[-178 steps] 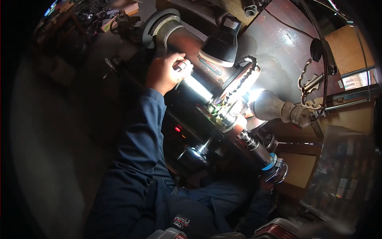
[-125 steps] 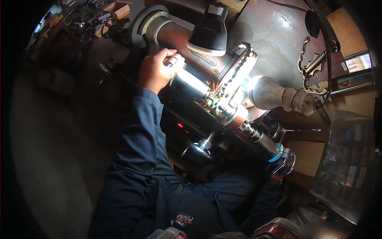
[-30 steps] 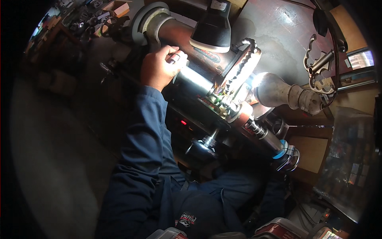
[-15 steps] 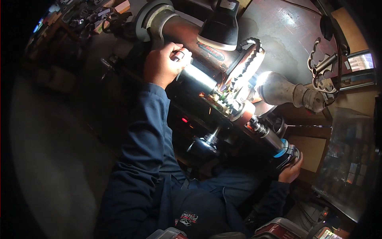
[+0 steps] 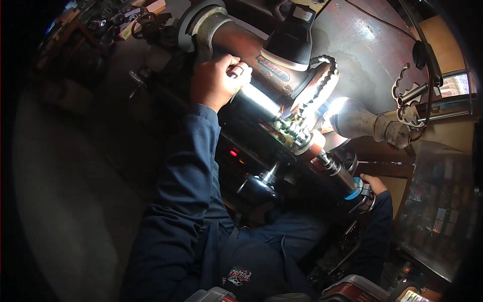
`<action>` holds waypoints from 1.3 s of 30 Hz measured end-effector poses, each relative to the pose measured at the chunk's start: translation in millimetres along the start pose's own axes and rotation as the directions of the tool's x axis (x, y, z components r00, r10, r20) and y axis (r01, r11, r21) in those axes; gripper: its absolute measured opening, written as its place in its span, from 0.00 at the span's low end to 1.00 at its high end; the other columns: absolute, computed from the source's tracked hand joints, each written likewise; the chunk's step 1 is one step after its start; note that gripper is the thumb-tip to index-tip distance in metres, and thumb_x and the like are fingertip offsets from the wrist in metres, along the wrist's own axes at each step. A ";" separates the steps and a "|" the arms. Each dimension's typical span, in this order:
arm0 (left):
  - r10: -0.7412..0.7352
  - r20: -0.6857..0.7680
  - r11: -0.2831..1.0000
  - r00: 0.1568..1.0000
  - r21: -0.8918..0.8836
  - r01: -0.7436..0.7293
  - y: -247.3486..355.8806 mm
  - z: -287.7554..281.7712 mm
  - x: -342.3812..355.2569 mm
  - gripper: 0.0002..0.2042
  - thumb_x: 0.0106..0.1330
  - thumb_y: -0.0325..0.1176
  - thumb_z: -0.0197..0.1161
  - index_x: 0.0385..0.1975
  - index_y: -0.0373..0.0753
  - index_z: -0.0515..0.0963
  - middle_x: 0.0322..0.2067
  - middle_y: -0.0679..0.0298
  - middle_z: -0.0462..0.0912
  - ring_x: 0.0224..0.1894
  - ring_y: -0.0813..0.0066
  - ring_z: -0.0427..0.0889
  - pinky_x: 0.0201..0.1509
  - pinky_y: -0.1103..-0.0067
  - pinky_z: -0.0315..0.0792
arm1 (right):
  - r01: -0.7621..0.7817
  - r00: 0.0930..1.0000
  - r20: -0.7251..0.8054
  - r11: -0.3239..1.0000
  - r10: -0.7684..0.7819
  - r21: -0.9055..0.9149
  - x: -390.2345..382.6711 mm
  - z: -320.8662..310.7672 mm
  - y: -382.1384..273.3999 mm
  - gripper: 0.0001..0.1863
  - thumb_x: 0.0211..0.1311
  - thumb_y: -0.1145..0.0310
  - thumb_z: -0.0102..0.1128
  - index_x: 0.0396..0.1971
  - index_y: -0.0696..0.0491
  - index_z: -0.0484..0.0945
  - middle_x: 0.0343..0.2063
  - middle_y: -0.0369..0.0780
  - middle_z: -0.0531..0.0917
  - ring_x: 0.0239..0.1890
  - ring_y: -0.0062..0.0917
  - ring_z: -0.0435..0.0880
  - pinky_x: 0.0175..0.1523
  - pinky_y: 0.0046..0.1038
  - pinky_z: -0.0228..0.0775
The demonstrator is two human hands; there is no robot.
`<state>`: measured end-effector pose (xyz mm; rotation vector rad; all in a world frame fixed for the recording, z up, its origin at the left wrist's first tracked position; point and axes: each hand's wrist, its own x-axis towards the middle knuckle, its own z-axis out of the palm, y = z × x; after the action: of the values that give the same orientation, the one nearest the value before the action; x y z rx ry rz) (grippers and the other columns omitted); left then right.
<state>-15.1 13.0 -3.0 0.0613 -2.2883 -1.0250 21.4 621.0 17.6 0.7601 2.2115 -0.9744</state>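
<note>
My left hand (image 5: 219, 83) is closed at the upper left end of a shiny metal cylinder (image 5: 260, 99) on a bench grinding machine; its fingers partly hide what they grip. Small sparks glow beside the cylinder's lower end, where a bright metal spindle area (image 5: 294, 132) meets a reddish collar (image 5: 316, 144). Lower right, my right hand (image 5: 375, 184) curls at the edge of a blue-ringed handwheel (image 5: 356, 189) on the end of a metal shaft (image 5: 343, 177). Most of its fingers are hidden behind the wheel.
A black lamp (image 5: 289, 40) hangs over the machine's brown motor housing (image 5: 241, 45). A black segmented hose (image 5: 329, 73) bends toward the lit area. A pale bell-shaped housing (image 5: 357, 121) stands at right. A chromed round knob (image 5: 257, 186) juts toward me. Plastic sheeting (image 5: 437, 201) hangs far right.
My right hand has moved from below the blue-ringed handwheel up to its upper right side. My left hand keeps its place on the machine. The view has shifted slightly.
</note>
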 end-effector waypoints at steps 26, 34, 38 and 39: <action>-0.015 0.049 0.994 0.999 -0.108 0.020 -2.8 0.5 0.8 0.16 0.50 0.30 0.76 0.40 0.38 0.83 0.34 0.54 0.87 0.38 0.63 0.89 0.42 0.74 0.81 | 0.395 -0.027 -0.937 0.857 -0.349 -0.331 -56.4 151.2 101.9 0.18 0.76 0.66 0.41 0.51 0.65 0.75 0.44 0.57 0.80 0.47 0.48 0.81 0.51 0.42 0.74; -0.028 0.107 0.997 0.994 -0.064 0.035 5.4 -2.4 0.3 0.16 0.51 0.22 0.74 0.41 0.32 0.82 0.40 0.57 0.88 0.41 0.80 0.86 0.45 0.80 0.80 | 0.316 -0.118 -0.454 0.400 -0.883 -0.860 -11.8 120.2 160.4 0.12 0.65 0.75 0.50 0.45 0.63 0.76 0.45 0.52 0.79 0.43 0.41 0.79 0.49 0.39 0.72; -0.014 0.108 0.997 0.994 -0.074 0.022 10.8 1.0 1.2 0.19 0.50 0.23 0.77 0.43 0.32 0.82 0.37 0.56 0.88 0.40 0.74 0.87 0.46 0.78 0.80 | 0.507 0.023 -0.543 0.478 -0.839 -0.717 -12.7 114.6 159.0 0.14 0.64 0.75 0.51 0.48 0.62 0.76 0.49 0.50 0.79 0.47 0.38 0.79 0.52 0.37 0.72; -0.025 0.105 0.996 0.994 -0.088 0.035 10.9 2.2 1.1 0.19 0.50 0.24 0.77 0.43 0.32 0.82 0.37 0.56 0.88 0.40 0.75 0.87 0.46 0.78 0.80 | 0.551 0.059 -0.557 0.492 -0.828 -0.674 -12.3 113.4 158.2 0.14 0.64 0.75 0.52 0.48 0.61 0.76 0.49 0.49 0.78 0.48 0.37 0.79 0.53 0.36 0.72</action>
<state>-15.1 21.7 4.0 0.0057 -2.3373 -1.1696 172.4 618.7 -105.8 -0.2510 3.7548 -0.5996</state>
